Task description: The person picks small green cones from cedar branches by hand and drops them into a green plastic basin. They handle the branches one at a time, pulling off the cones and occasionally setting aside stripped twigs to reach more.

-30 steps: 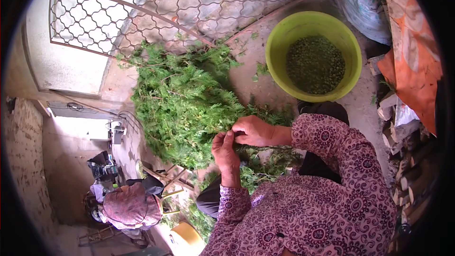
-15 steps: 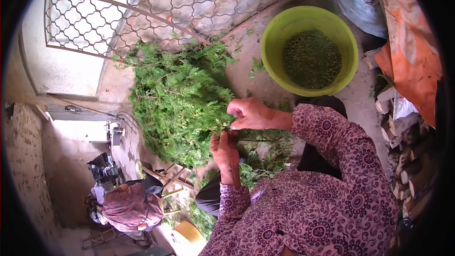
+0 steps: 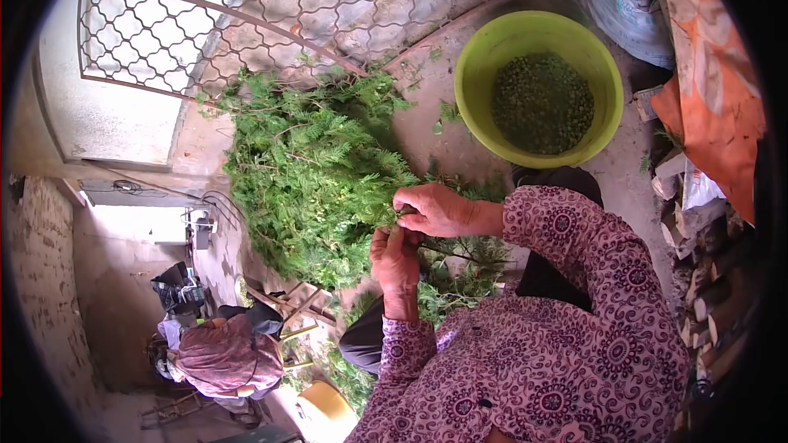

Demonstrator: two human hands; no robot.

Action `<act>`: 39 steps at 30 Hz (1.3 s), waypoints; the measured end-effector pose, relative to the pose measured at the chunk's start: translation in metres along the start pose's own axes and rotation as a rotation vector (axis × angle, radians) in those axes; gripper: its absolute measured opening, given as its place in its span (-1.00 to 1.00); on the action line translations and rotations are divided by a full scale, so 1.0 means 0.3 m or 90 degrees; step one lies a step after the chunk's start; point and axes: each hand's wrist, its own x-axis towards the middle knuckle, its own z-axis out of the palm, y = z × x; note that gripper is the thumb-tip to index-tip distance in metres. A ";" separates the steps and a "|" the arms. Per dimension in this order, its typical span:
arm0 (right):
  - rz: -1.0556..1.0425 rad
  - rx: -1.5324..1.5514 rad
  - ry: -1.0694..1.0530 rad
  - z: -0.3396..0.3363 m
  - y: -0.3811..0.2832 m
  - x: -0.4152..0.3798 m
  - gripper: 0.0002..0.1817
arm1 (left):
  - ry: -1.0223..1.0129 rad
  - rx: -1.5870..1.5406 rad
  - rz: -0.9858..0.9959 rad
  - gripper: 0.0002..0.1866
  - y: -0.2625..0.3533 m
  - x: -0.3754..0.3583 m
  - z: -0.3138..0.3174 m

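Note:
My left hand [image 3: 394,262] is closed, its thumb and fingers gripping a leafy green branch [image 3: 464,258] whose thin dark stem runs off to the right beneath my right wrist. Right above it, my right hand [image 3: 437,210] has its thumb and fingers pinched together at the same branch, close to my left fingertips. Anything small between the right fingertips is hidden. Beyond both hands lies a large heap of feathery green branches [image 3: 304,172]. At the upper right stands a yellow-green tub [image 3: 466,107], with many small greenish round pieces [image 3: 543,107] in its bottom.
A metal lattice [image 3: 304,29] leans along the back. Sacks [image 3: 628,8], an orange sheet [image 3: 714,74] and stacked firewood [image 3: 714,303] line the right side. At the lower left another person [image 3: 230,353] sits bent near a yellow bucket [image 3: 324,402]. More greenery lies by my legs.
My right hand has moved slightly down and closed from a looser pinch onto the branch beside my left fingers. The left hand stays nearly in place.

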 end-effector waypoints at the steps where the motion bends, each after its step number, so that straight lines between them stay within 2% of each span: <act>1: 0.010 0.023 -0.005 0.000 0.006 0.001 -0.76 | -0.014 -0.014 0.009 -0.96 0.000 0.000 0.005; 5: -0.032 0.023 0.026 0.005 0.008 0.000 -0.80 | -0.008 -0.012 -0.007 -0.93 0.008 -0.002 0.000; 7: 0.045 0.076 -0.011 0.005 0.008 -0.001 -0.78 | -0.011 -0.031 -0.016 -0.93 0.009 0.001 0.003; 11: 0.086 0.089 -0.037 -0.019 -0.019 0.003 -0.78 | -0.030 -0.045 -0.025 -0.94 0.006 0.000 0.008; 14: 0.131 0.184 -0.072 -0.022 -0.019 0.003 -0.78 | -0.035 -0.047 -0.027 -0.93 0.006 -0.009 0.020; 16: 0.048 0.067 -0.033 -0.018 -0.009 0.002 -0.77 | -0.032 -0.046 -0.020 -0.94 0.003 -0.010 0.019; 20: 0.059 0.075 -0.018 -0.004 -0.003 -0.001 -0.77 | -0.019 -0.036 -0.013 -0.97 0.008 -0.012 0.026; 23: 0.022 0.007 0.012 0.003 0.008 0.002 -0.78 | -0.002 0.031 0.042 -0.99 -0.028 0.001 -0.014; 25: 0.091 -0.056 -0.057 0.010 0.029 0.003 -0.78 | 0.064 0.155 0.113 -0.94 -0.056 0.001 -0.025; 26: 0.092 -0.057 -0.055 0.008 0.035 0.001 -0.78 | 0.062 0.155 0.112 -0.94 -0.061 0.006 -0.027; 28: 0.130 -0.062 -0.168 -0.008 0.022 0.003 -0.77 | 0.072 0.069 0.094 -0.90 -0.053 0.009 -0.013; 29: 0.129 -0.063 -0.169 -0.024 0.014 0.006 -0.77 | 0.072 0.068 0.095 -0.90 -0.052 0.014 -0.019; 31: 0.387 0.259 -0.232 -0.052 -0.013 0.009 -0.77 | 0.081 0.098 0.046 -0.89 -0.049 0.021 -0.049; 32: 0.442 0.340 -0.232 -0.047 -0.003 0.007 -0.78 | 0.046 0.092 0.071 -0.89 -0.054 0.024 -0.065; 33: 0.440 0.341 -0.233 -0.047 -0.006 0.007 -0.78 | 0.048 0.092 0.073 -0.89 -0.048 0.020 -0.054; 35: 0.566 0.477 -0.275 -0.051 -0.016 0.007 -0.79 | 0.056 0.104 0.081 -0.89 -0.032 0.008 -0.017; 36: 0.565 0.477 -0.277 -0.053 -0.015 0.007 -0.79 | 0.057 0.104 0.082 -0.89 -0.031 0.009 -0.019; 38: 0.599 0.635 -0.328 -0.057 -0.010 0.006 -0.80 | 0.063 0.068 0.079 -0.89 -0.028 0.010 -0.025; 39: 0.599 0.634 -0.328 -0.061 -0.019 0.005 -0.80 | 0.063 0.068 0.080 -0.89 -0.020 0.010 -0.019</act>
